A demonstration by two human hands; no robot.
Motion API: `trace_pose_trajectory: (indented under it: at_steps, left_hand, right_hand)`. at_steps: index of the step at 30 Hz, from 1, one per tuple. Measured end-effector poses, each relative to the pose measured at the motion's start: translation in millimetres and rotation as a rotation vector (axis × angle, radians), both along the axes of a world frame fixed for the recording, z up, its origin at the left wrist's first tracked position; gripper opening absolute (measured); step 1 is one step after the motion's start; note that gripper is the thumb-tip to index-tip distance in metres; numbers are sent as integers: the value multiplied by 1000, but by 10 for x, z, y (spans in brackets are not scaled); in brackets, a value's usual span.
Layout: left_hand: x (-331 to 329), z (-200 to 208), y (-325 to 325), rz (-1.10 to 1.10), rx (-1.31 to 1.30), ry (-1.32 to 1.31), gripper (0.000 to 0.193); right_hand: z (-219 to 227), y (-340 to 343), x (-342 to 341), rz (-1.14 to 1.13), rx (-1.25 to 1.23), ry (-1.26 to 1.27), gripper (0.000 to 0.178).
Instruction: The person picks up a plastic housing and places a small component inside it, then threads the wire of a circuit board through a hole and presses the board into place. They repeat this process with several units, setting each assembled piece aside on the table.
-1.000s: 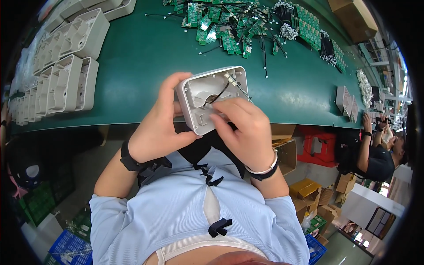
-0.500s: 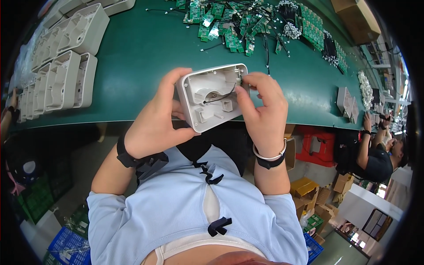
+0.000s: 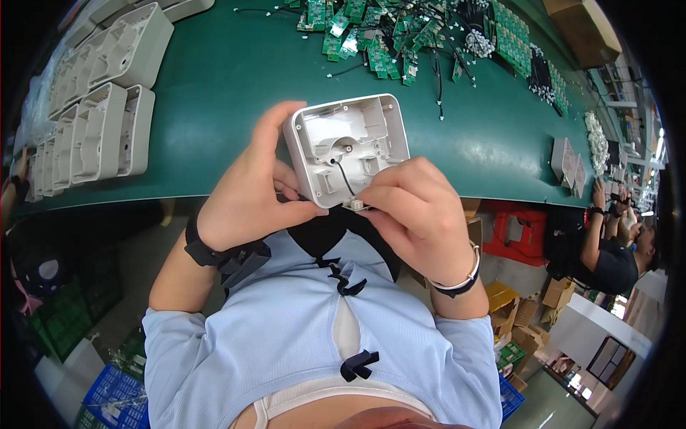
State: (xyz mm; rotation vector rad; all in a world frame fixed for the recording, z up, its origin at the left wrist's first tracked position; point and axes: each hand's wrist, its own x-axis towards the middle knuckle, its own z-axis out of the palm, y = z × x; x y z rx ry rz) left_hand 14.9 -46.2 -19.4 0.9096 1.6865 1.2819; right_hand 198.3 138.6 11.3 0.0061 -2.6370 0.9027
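Observation:
A white plastic housing [image 3: 349, 146] with its open inside facing up is held over the near edge of the green table [image 3: 229, 107]. My left hand [image 3: 254, 189] grips its left side, thumb along the edge. My right hand [image 3: 414, 211] pinches a small white connector [image 3: 355, 204] at the housing's near edge. A thin black wire [image 3: 341, 174] runs from the connector to the round post in the middle of the housing.
Rows of empty white housings [image 3: 100, 107] lie at the left of the table. Several green circuit boards with black wires [image 3: 400, 36] are heaped at the far side. A few white parts [image 3: 569, 163] lie at the right, a cardboard box [image 3: 582, 28] beyond. Another person [image 3: 614, 250] works at the right.
My right hand has moved from the housing's right side to its near edge and now pinches the connector. The housing has tilted so that its inside shows more fully.

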Motion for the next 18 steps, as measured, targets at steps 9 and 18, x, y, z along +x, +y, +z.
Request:
trace_pose_trajectory:
  at_steps: [9, 18]
  left_hand:
    - [57, -141, 12, -8, 148, 548, 104]
    - [171, -275, 36, 17, 282, 108, 106]
  right_hand:
    - [-64, -15, -14, -147, -394, -82, 28]
    - [-122, 51, 51, 29, -291, -89, 32]
